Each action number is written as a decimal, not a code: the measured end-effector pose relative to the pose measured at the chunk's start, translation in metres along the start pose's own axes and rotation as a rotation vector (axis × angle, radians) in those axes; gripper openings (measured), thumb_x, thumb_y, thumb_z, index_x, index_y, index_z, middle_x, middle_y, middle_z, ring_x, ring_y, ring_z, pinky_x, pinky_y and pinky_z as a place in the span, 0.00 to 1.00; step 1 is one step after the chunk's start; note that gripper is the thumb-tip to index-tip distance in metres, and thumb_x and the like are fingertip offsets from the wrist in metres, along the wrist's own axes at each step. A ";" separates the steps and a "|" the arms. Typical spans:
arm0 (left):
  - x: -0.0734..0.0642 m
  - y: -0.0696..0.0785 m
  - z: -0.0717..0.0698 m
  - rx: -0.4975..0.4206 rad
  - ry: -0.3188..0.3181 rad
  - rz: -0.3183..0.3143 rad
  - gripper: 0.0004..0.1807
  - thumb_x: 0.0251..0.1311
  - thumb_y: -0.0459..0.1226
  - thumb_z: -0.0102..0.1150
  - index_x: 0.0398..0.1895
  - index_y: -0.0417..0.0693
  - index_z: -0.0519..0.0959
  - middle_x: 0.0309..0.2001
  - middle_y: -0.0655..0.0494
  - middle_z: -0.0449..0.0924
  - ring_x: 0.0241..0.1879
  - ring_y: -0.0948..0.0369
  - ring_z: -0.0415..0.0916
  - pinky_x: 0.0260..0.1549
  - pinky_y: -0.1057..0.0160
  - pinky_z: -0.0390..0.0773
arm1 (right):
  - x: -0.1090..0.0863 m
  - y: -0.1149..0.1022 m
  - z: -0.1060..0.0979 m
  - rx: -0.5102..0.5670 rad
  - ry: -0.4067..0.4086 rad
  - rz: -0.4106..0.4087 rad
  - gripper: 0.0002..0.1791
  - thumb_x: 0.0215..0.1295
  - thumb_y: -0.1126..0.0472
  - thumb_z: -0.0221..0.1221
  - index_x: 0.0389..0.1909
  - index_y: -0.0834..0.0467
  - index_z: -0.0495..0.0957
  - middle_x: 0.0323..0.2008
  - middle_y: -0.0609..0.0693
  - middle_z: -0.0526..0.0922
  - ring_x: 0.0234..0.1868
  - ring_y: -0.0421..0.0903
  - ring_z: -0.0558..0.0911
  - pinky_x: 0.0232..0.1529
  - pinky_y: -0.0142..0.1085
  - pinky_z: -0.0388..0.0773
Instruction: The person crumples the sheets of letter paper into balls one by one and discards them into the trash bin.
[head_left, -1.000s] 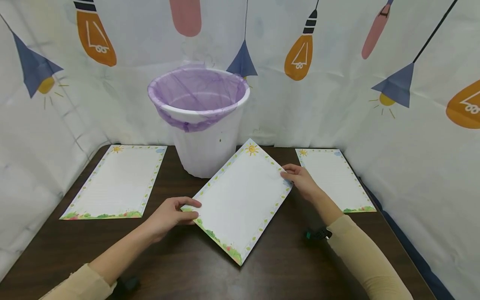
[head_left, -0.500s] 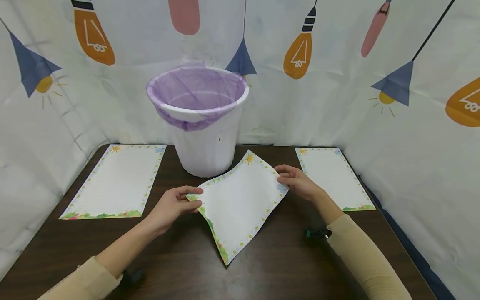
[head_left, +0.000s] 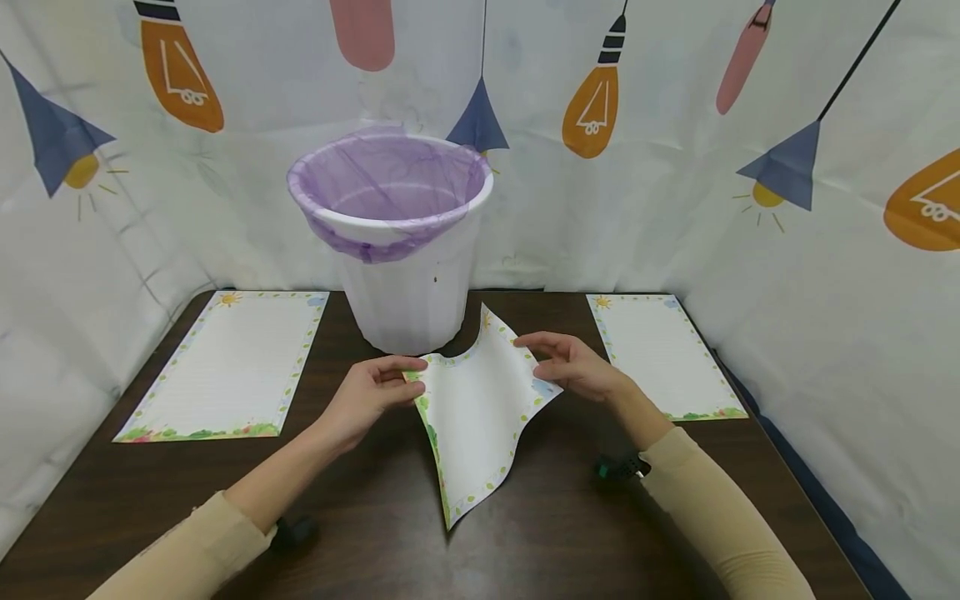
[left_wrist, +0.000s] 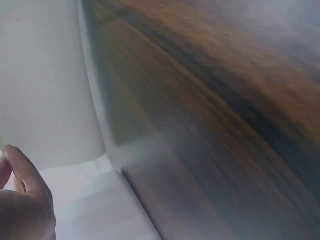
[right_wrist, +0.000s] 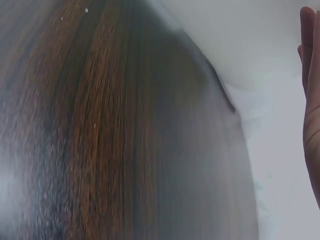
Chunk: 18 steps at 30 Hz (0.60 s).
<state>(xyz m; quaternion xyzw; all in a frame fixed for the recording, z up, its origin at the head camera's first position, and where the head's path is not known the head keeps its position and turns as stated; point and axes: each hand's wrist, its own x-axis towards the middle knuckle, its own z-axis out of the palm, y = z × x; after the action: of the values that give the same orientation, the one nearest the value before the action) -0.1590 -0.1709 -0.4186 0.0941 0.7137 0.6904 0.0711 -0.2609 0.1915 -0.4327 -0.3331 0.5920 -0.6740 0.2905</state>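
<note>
A sheet of paper (head_left: 480,408) with a leafy printed border bends upward between my two hands in the head view. My left hand (head_left: 378,387) pinches its left corner between thumb and fingers. At the right corner, my right hand (head_left: 573,367) pinches the edge near a small blue cloud print. The sheet's middle bows into a curve, and its lower corner points down close over the table. In the left wrist view, part of my left hand (left_wrist: 25,190) shows at the lower left edge; my right hand (right_wrist: 312,100) shows at the right edge of the right wrist view.
A white bin (head_left: 408,292) lined with a purple bag stands behind the held sheet. Matching paper sheets lie flat on the dark table (head_left: 570,533), one on the left (head_left: 228,367) and one on the right (head_left: 663,358). A printed curtain (head_left: 637,217) hangs around the table.
My hands have come closer together, the left moving right and slightly up, the right moving slightly left. The sheet between them has gone from flat to strongly curved.
</note>
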 end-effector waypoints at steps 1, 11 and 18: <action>0.001 0.000 0.002 -0.006 0.001 0.007 0.21 0.64 0.29 0.68 0.59 0.29 0.78 0.36 0.47 0.82 0.35 0.60 0.83 0.44 0.55 0.84 | 0.001 -0.001 0.002 0.013 -0.005 -0.010 0.28 0.72 0.79 0.51 0.70 0.61 0.70 0.70 0.54 0.67 0.41 0.44 0.79 0.39 0.32 0.81; 0.012 0.000 0.022 -0.035 0.068 0.029 0.20 0.64 0.29 0.68 0.58 0.31 0.81 0.37 0.46 0.83 0.37 0.59 0.84 0.44 0.58 0.85 | 0.013 -0.003 0.020 0.117 -0.077 -0.086 0.30 0.69 0.79 0.56 0.71 0.60 0.71 0.68 0.49 0.72 0.45 0.45 0.82 0.43 0.32 0.81; 0.018 0.002 0.034 -0.100 0.112 0.021 0.20 0.64 0.29 0.69 0.58 0.31 0.81 0.38 0.51 0.85 0.35 0.60 0.82 0.41 0.59 0.85 | 0.023 -0.007 0.033 0.152 -0.102 -0.097 0.31 0.68 0.77 0.60 0.71 0.61 0.69 0.67 0.53 0.71 0.53 0.51 0.83 0.47 0.38 0.83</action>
<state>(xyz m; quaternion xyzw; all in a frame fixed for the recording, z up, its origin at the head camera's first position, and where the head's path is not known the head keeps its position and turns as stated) -0.1688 -0.1340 -0.4176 0.0591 0.6800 0.7303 0.0284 -0.2482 0.1543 -0.4212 -0.3724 0.5067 -0.7123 0.3118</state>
